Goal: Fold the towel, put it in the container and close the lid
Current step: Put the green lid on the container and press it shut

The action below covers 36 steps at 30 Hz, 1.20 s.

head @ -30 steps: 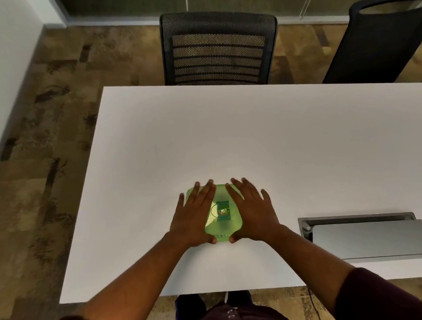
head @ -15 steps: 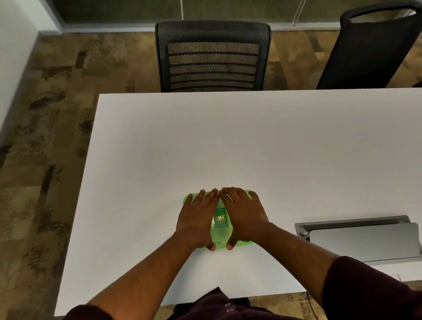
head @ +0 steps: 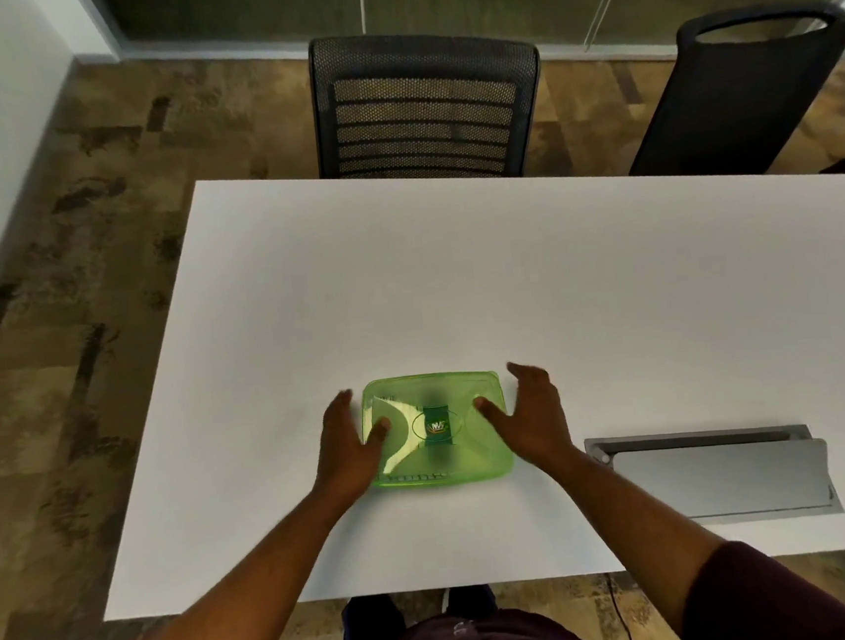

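A green translucent container (head: 436, 429) sits on the white table (head: 510, 285) near its front edge, with its lid on and a small label in the lid's middle. My left hand (head: 344, 443) lies at the container's left side, thumb resting on the lid, fingers spread. At the right side is my right hand (head: 528, 418), fingers apart, thumb over the lid's right edge. Neither hand grips anything. The towel is not visible; a dark blur shows through the lid's middle.
A grey cable hatch (head: 708, 473) is set into the table to the right of the container. Two black chairs (head: 423, 108) (head: 744, 92) stand at the far side. The table's left edge drops to a patterned floor.
Both hands were flat on top of the lid, close together. They have now slid apart to the container's left and right sides, uncovering most of the lid.
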Available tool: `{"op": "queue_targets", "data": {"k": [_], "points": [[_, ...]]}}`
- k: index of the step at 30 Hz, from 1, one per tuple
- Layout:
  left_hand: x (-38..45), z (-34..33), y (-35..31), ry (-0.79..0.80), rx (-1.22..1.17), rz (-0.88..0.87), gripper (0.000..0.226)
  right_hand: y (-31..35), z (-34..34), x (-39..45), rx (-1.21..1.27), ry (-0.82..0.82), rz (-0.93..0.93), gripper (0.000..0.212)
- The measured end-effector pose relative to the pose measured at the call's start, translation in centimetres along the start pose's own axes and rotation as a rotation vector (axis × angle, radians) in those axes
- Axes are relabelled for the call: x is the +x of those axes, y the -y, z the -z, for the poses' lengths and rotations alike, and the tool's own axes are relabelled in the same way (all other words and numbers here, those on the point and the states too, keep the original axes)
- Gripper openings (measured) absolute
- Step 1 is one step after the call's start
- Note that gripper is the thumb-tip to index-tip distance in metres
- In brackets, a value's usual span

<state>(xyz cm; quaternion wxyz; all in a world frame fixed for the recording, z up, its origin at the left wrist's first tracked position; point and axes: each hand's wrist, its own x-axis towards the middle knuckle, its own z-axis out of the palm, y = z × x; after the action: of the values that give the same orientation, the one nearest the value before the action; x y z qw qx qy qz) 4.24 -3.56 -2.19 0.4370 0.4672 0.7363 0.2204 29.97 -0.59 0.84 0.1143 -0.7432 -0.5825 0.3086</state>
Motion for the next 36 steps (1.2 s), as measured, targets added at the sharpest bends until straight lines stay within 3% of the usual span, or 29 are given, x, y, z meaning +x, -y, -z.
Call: {"op": "queue_targets", "data": {"k": [2,4,7,17,28,33,36], "points": [[-0.2,-0.3,0.1,0.018,-0.171,0.249,0.051,-0.7,-0.3,0.2,0.148,0.110,-0.250,0.070],[-0.2,-0.7,0.1,0.073,-0.240,0.325,0.037,-1.0,-1.0,0.1,0.361,0.251,-0.404,0.060],[-0.3,-1.1,-0.3,0.087,-0.350,0.371,0.036,-0.9,-1.8,-0.1,0.566,0.257,-0.480,0.053],[3.8,-0.2,-3.8,0.110,-0.411,0.316,0.039,1.7,-0.4,3.3,0.611,0.200,-0.468,0.020],[12.8,1.6,-10.8,0.085,-0.473,0.254,0.039,6.2,3.2,12.6,0.698,0.127,-0.456,0.026],[17.9,2.4,-13.3,0.059,-0.500,0.237,0.044,8.0,4.3,18.0,0.700,0.121,-0.442,0.046],[20.8,2.6,-14.6,0.046,-0.509,0.231,0.044,9.2,4.7,21.0,0.708,0.112,-0.431,0.040]]}}
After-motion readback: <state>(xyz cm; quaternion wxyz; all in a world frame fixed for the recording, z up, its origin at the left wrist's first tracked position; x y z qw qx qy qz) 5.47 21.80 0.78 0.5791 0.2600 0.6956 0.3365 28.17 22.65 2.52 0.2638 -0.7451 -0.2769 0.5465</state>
